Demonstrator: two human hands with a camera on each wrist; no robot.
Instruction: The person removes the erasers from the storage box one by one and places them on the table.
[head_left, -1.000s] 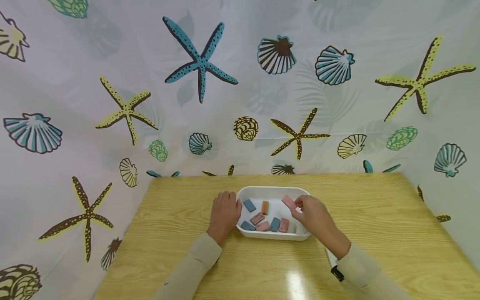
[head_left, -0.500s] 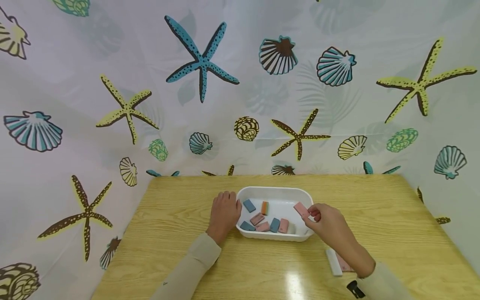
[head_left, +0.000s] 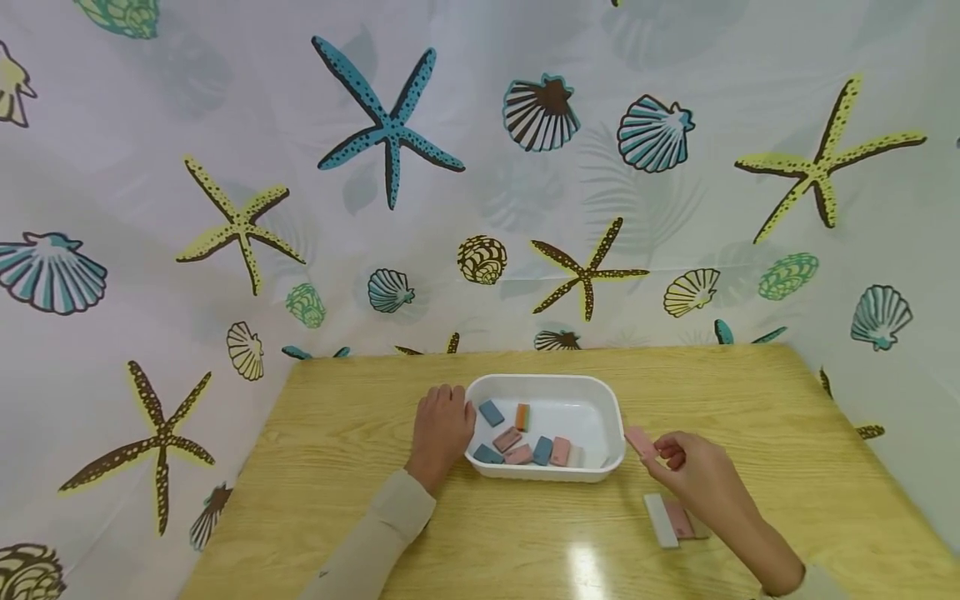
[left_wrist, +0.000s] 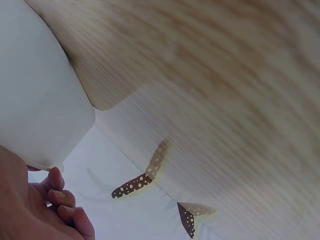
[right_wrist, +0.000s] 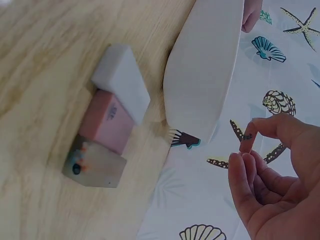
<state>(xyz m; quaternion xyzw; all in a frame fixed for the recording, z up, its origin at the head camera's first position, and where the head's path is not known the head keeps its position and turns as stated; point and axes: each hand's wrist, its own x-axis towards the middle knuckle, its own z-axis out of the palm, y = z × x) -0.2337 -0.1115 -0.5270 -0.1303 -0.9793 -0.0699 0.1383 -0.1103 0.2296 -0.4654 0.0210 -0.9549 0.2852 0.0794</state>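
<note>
My right hand (head_left: 701, 473) pinches a pink eraser (head_left: 642, 443) between thumb and fingers, just off the right side of a white plastic tub (head_left: 611, 400). In the right wrist view the held eraser (right_wrist: 247, 142) shows mostly edge-on. My left hand (head_left: 441, 425) holds the tub's left rim, its fingers curled at the edge; the left wrist view shows these fingers (left_wrist: 59, 197) by the rim. Inside the tub lie blue erasers (head_left: 491, 412), pink erasers (head_left: 517, 454), an orange-and-green one (head_left: 522, 417) and a whitish one (head_left: 575, 457).
Right of the tub, a white eraser (right_wrist: 122, 82), a pink eraser (right_wrist: 106, 121) and a translucent greyish block (right_wrist: 95, 162) lie side by side on the wooden table (head_left: 360, 400). A curtain (head_left: 480, 183) printed with starfish and shells stands behind and at both sides.
My right hand has carried the pink eraser rightward, from above the tub's inside to beyond its right rim. The row of erasers on the table has come into sight. My left hand stays at the rim.
</note>
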